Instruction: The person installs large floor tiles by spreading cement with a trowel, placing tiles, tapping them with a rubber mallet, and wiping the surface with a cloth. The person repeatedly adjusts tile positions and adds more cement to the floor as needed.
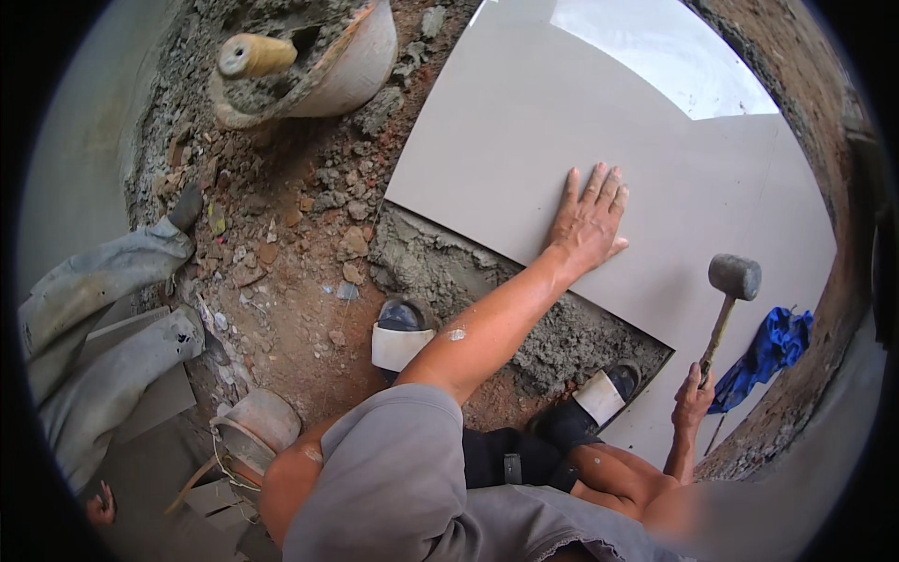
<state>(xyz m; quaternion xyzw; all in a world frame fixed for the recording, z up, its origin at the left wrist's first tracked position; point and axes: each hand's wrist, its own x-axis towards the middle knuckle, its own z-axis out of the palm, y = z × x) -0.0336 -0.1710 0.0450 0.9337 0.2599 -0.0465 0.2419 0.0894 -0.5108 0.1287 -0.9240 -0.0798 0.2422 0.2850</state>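
My left hand (590, 220) lies flat on a large glossy light-grey tile (487, 131), fingers stretched out toward its far side. My right hand (693, 398), off to the right, is wrapped round the wooden handle of a rubber mallet (735, 276). The mallet's dark grey head points up and away from me; whether it touches the tile below I cannot tell. Wet mortar (440, 258) shows along the tile's near edge, between it and my sandalled feet. Close to the mallet, a crumpled blue cloth (768, 356) lies at the right.
At the back left stands a mortar-caked bucket (351, 70) with a pale roller-like cylinder (255, 56) across its mouth. Rubble (281, 225) covers the ground on the left. A second bucket (262, 421) is beside my knee. Another person's trouser legs (112, 281) and hand (100, 506) show at far left.
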